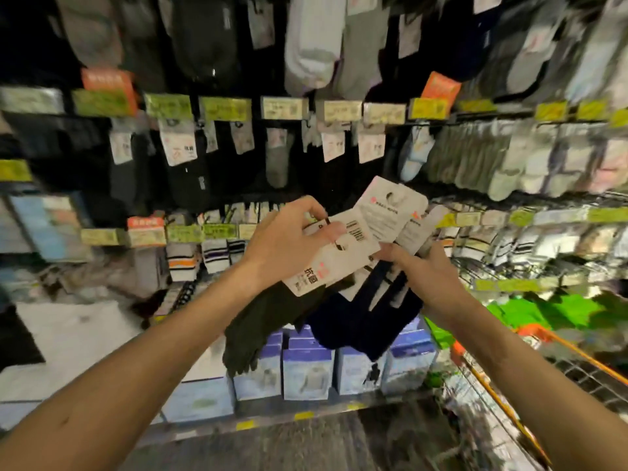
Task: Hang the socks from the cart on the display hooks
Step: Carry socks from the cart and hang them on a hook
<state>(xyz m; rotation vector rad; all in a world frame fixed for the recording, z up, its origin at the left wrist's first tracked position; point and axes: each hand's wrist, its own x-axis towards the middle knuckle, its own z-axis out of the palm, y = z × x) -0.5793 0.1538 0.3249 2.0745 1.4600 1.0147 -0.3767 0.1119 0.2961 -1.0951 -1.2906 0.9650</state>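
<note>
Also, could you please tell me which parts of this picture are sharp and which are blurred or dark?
Head view: the sock packs in the left hand and right hand are fairly sharp; the hanging socks, price tags and cart smear with motion blur, worse toward the edges; the top left is dark.

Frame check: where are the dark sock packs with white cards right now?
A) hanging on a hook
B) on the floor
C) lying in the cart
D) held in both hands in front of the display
D: the left hand pinches the front card and the right hand grips the fanned sock packs.
</note>
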